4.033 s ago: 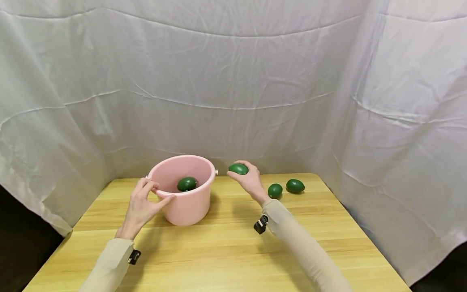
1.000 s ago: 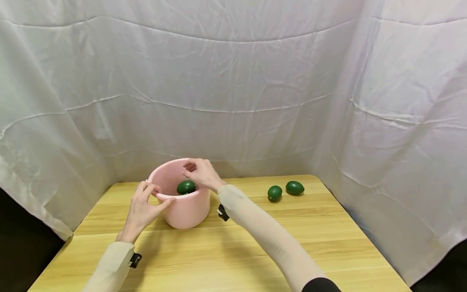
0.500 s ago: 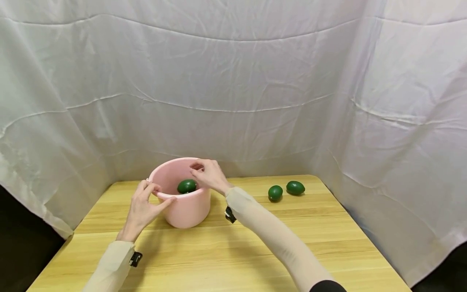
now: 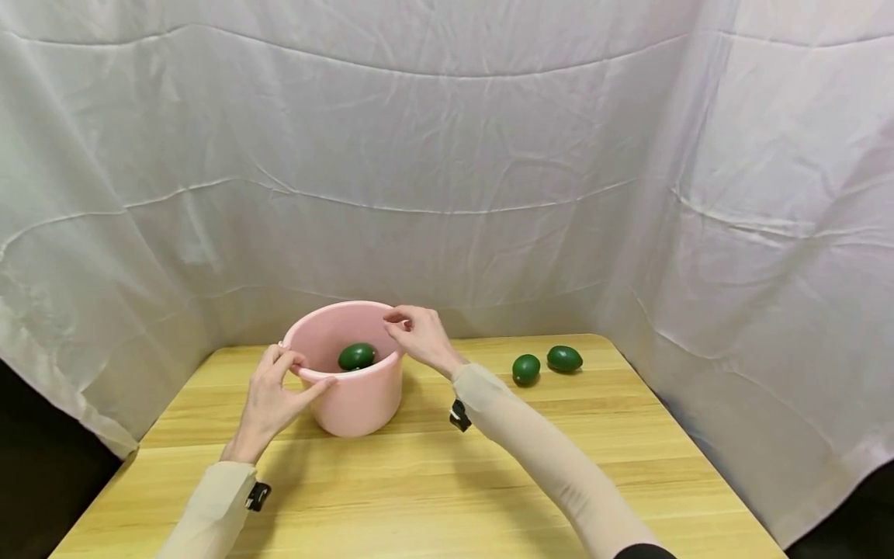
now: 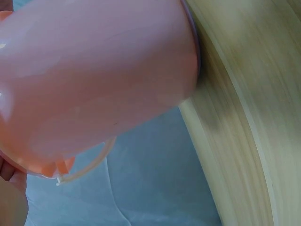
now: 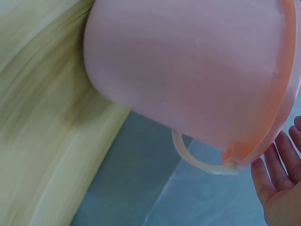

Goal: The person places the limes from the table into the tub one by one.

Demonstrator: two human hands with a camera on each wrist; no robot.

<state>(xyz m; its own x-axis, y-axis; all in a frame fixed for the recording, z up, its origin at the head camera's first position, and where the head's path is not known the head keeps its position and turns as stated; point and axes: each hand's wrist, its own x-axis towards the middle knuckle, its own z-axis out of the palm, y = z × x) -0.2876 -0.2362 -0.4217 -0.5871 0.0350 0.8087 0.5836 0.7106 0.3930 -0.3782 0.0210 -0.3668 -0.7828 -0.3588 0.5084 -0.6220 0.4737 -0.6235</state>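
A pink bucket (image 4: 358, 404) stands at the left of the table. My left hand (image 4: 268, 400) grips its near-left rim, fingers over the edge and thumb outside. Over the right rim is my right hand (image 4: 426, 339), holding nothing; in the right wrist view its fingers (image 6: 277, 165) are loosely bent beside the rim. Inside the bucket, a glossy dark green lime-like fruit (image 4: 357, 356) shows, with a sliver of another below it; the rest of the bottom is hidden. Two matching fruits, one rounder-looking (image 4: 526, 369) and one with a pointed end (image 4: 564, 359), lie on the right.
The wooden table (image 4: 391, 497) has its far edge near a pale hanging curtain (image 4: 447, 155), which also runs along both sides. A curved bucket handle (image 6: 202, 162) hangs at the far side of the bucket.
Four seconds ago my right hand held a green fruit right of the bucket. It reached over the bucket, and since then has drawn back rightward without the fruit. My left hand kept its grip.
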